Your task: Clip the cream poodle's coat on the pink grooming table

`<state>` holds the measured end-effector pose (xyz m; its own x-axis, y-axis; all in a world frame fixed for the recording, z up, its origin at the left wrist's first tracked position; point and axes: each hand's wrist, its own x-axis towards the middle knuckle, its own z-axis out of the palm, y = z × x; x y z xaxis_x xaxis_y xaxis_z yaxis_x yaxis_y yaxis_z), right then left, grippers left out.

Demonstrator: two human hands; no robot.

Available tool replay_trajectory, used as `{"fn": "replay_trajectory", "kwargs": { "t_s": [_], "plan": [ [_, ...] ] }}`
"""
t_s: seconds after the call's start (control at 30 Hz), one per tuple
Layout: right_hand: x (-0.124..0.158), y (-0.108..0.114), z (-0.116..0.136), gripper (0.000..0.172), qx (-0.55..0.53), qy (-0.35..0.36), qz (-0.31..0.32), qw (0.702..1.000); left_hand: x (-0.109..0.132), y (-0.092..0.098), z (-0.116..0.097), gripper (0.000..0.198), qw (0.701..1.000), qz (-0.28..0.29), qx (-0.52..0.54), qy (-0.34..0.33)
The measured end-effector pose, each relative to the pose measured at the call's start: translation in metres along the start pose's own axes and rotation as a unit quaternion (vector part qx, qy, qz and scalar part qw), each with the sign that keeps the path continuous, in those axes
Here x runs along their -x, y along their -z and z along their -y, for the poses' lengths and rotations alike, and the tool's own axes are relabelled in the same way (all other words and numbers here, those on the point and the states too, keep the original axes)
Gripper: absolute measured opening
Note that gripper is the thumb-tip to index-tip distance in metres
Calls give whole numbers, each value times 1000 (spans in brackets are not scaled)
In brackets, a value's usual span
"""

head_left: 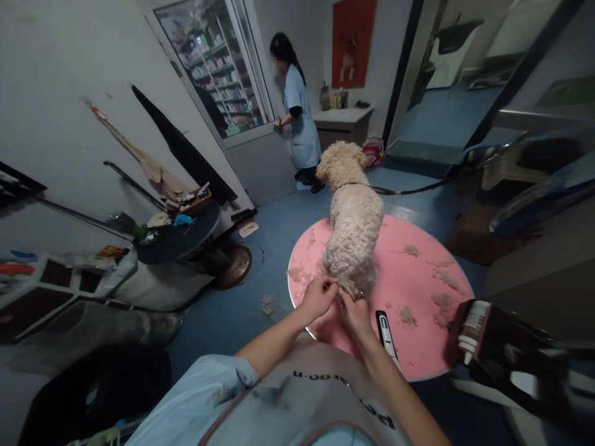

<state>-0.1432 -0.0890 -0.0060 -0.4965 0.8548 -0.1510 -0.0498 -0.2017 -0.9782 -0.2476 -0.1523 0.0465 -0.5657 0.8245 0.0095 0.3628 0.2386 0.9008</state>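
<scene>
A curly cream-coloured dog faces away from me on a round pink grooming table. At its rear, my left hand pinches a tuft of its fur with thumb and fingers. My right hand is closed close beside it, against the same tuft; a small shiny spot shows by its fingers, too small to name. A dark band circles the dog's neck, and a dark lead runs from there to the right. Right of my right hand lies a black and white hair clipper.
Clumps of cut fur lie on the tabletop and floor. A bottle in a black holder stands at the table's right edge. A person in a light blue coat stands by the door. A small dark round table with items is at left.
</scene>
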Motion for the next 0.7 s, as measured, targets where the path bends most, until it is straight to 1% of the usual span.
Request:
{"fn": "replay_trajectory", "kwargs": {
  "t_s": [0.03,0.13,0.17,0.27,0.33,0.4,0.5,0.53,0.6,0.63,0.7],
  "plan": [
    [0,1,-2,21,8,-5,-5,1000,-2,0,-1,18,1000,-2,0,4],
    [-1,2,-5,18,10,-8,-13,1000,-6,-3,3,19,999,25,11,19],
    [-1,2,-5,18,6,-5,-16,1000,-8,-6,5,18,999,20,16,21],
    [-2,2,-4,20,-9,7,-34,999,-10,-13,12,18,999,-21,33,19],
    [-2,1,-2,23,-17,13,-51,998,-10,-15,13,20,998,-29,41,26],
    [-3,3,2,23,-13,18,-69,997,-11,-14,12,21,998,-35,43,33],
    [-6,10,10,23,13,20,-90,996,-13,-6,8,19,998,-48,31,38],
    [-8,13,13,23,22,20,-94,995,-13,-3,7,19,998,-42,25,36],
    [-9,15,17,23,27,25,-97,995,-13,2,7,20,999,-7,18,29],
    [-8,15,19,23,24,31,-89,995,-13,3,8,21,999,12,24,26],
    [-3,8,19,23,18,41,-66,997,-11,1,12,20,998,23,45,23]
  ]
}}
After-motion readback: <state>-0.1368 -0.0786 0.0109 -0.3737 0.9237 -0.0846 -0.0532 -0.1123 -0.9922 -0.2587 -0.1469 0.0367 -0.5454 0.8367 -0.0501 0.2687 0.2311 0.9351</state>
